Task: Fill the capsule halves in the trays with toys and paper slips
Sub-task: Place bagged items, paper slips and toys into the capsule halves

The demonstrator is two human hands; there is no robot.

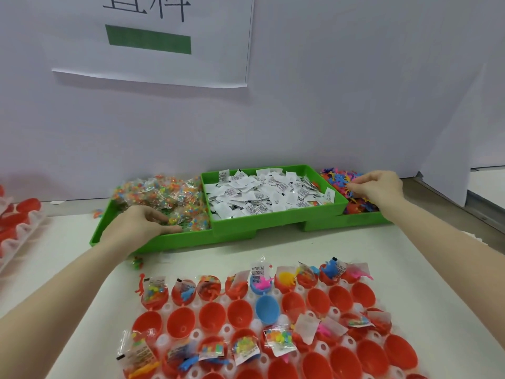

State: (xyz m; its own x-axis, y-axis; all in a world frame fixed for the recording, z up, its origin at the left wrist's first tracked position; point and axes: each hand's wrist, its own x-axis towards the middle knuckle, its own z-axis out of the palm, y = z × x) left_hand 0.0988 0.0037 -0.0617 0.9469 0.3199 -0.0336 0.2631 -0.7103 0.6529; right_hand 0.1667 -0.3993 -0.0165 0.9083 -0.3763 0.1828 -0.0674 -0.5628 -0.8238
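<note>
Both arms are stretched out to the supply bins at the back of the bench (pixel 82 242), one to each side, which looks like a way to gather two kinds of filling in a single reach. The left hand (pixel 136 224) lies in the left green bin (pixel 153 240), fingers curled down into the heap of clear bead packets (pixel 161 195); whether it has one pinched I cannot tell. The right hand (pixel 378 186) is over the far right bin, fingertips drawn together among the small rubbery toys (pixel 337 176), seemingly picking one out. Between them the raised middle bin (pixel 273 214) holds the paper slips (pixel 262 192), untouched. Close to the person sits the white tray (pixel 226 328) of red capsule halves (pixel 240 313), open side up so things drop straight in. The back row and parts of the nearer rows are already stuffed with packets, slips and toys; many cups in between are empty, one of them blue (pixel 267 309). More red halves (pixel 16 214) wait at the far left.
</note>
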